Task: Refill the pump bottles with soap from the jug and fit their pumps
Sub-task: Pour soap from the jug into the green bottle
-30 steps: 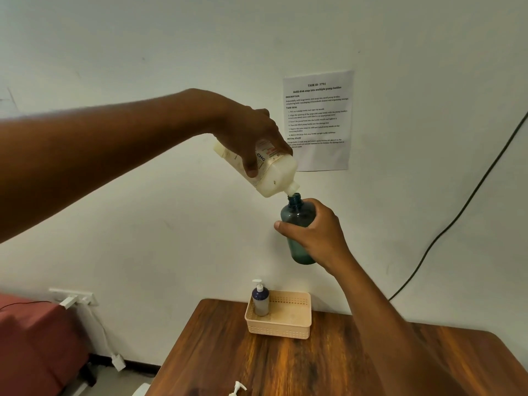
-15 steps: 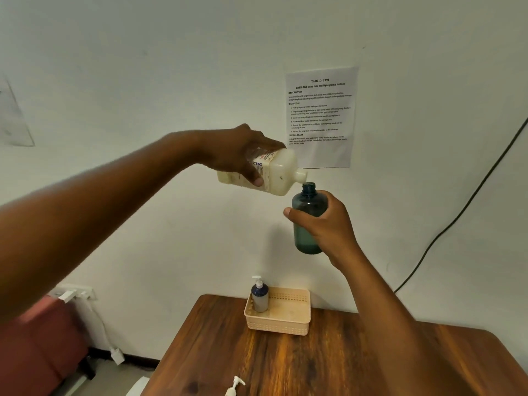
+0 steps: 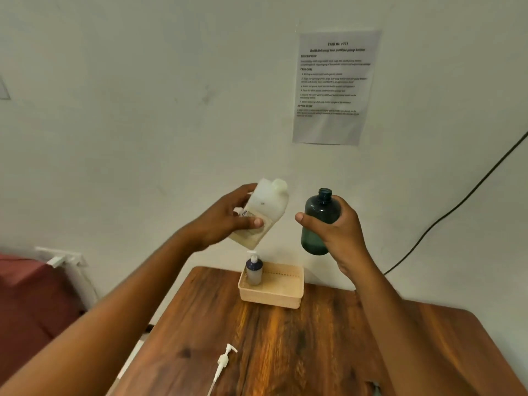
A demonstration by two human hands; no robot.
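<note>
Here, left hand [image 3: 228, 221] gripping the white soap jug [image 3: 264, 210] nearly upright, right hand [image 3: 340, 227] wrapped around the open teal bottle [image 3: 317, 221] just beside it, both above the wooden table [image 3: 285, 338], loose pump [image 3: 224, 360] lying near its front edge, small pump bottle [image 3: 254, 268] standing in the beige basket [image 3: 274, 295].

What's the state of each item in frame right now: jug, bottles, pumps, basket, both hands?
Soap jug: near upright, mouth up, uncapped, gripped by left hand.
Teal bottle: upright, mouth open, no pump, held by right hand.
Blue pump bottle: upright in the basket, pump fitted.
Basket: on the table, holding only the blue pump bottle.
Loose pump: lying on the table, unattached.
</note>
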